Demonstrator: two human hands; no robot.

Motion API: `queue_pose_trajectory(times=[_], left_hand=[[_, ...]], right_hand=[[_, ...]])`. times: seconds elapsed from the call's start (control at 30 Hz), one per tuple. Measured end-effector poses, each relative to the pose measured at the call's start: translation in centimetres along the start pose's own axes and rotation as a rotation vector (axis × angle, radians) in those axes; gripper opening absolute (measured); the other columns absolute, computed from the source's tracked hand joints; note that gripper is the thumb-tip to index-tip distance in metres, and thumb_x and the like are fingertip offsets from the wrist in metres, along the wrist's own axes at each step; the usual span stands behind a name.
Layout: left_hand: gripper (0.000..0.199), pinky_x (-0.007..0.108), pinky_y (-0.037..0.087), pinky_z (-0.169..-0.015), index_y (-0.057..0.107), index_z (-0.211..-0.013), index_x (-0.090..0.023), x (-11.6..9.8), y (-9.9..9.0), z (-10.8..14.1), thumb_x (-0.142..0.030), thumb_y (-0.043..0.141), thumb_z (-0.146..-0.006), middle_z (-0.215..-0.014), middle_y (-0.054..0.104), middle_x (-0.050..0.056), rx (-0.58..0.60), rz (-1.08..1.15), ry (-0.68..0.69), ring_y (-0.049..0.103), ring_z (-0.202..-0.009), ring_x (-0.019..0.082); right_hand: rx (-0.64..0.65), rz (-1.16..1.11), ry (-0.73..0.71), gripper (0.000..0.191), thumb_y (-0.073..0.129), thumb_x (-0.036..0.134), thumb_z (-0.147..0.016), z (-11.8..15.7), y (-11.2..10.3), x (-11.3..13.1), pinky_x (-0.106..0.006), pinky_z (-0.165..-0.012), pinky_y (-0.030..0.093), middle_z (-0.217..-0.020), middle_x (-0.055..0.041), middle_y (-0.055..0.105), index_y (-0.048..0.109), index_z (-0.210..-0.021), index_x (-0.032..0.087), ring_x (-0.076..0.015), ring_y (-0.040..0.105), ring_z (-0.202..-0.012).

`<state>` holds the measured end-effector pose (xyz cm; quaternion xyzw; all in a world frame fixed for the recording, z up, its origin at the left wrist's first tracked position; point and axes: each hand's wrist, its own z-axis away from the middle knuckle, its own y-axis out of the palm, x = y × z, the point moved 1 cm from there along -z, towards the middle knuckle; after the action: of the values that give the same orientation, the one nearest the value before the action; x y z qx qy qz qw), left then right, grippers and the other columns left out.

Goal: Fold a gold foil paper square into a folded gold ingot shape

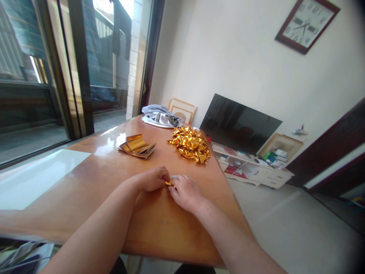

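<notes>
The left hand [154,179] and right hand [185,194] come together over the desk [162,224], pinching a gold foil scrap [169,183], with what may be a pale stick [173,177] beside it. A flat foil stack [137,147] and crumpled foil heap [190,144] sit apart ahead, seemingly within easy reach.

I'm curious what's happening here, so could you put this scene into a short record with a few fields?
Left hand: pinches small gold foil piece
Right hand: meets left hand at the same piece, beside a white strip
Surface: glossy wooden table
Nearby: stack of folded gold foil; crumpled gold foil heap
Beyond: flat-screen television; wall clock
</notes>
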<state>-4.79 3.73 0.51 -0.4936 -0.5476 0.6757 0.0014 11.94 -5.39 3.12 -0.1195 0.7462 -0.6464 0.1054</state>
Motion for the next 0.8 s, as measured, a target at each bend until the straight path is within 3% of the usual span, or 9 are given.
queue_pose_trajectory(times=[0.23,0.47,0.63,0.8], left_hand=[[0.023,0.029,0.050,-0.083,0.078,-0.084,-0.017,0.6,-0.3,0.0,-0.022,0.057,-0.074,-0.099,0.069,0.009,-0.028,-0.065,-0.009,0.062,-0.089,0.022],[0.025,0.028,0.050,-0.079,0.077,-0.083,-0.021,1.5,0.1,0.1,-0.020,0.055,-0.073,-0.095,0.071,0.005,-0.041,-0.073,-0.079,0.063,-0.085,0.021],[0.026,0.027,0.049,-0.075,0.076,-0.082,-0.021,1.4,0.1,0.3,-0.018,0.053,-0.071,-0.092,0.071,0.004,-0.040,-0.072,-0.125,0.063,-0.084,0.021],[0.023,0.027,0.048,-0.075,0.075,-0.081,-0.022,0.8,0.0,0.5,-0.019,0.054,-0.071,-0.092,0.071,0.005,-0.062,-0.091,-0.174,0.063,-0.084,0.021]], right_hand=[[0.006,-0.057,0.009,0.035,0.044,0.042,-0.100,-0.4,0.4,-1.1,-0.029,-0.076,0.043,-0.101,-0.0059,0.071,0.075,-0.097,0.026,-0.0208,0.063,-0.092],[-0.014,-0.232,0.077,0.033,0.048,0.040,-0.100,-1.0,1.4,-2.0,-0.024,-0.065,0.038,-0.090,-0.0013,0.069,0.071,-0.082,0.024,-0.0145,0.061,-0.080],[-0.036,-0.347,0.128,0.030,0.049,0.037,-0.099,-1.2,2.4,-2.4,-0.023,-0.067,0.039,-0.088,-0.0011,0.068,0.068,-0.081,0.023,-0.0135,0.060,-0.077],[-0.037,-0.297,0.176,0.024,0.050,0.034,-0.098,-1.3,2.8,-2.1,-0.025,-0.065,0.035,-0.089,-0.0017,0.068,0.064,-0.084,0.022,-0.0147,0.060,-0.080]])
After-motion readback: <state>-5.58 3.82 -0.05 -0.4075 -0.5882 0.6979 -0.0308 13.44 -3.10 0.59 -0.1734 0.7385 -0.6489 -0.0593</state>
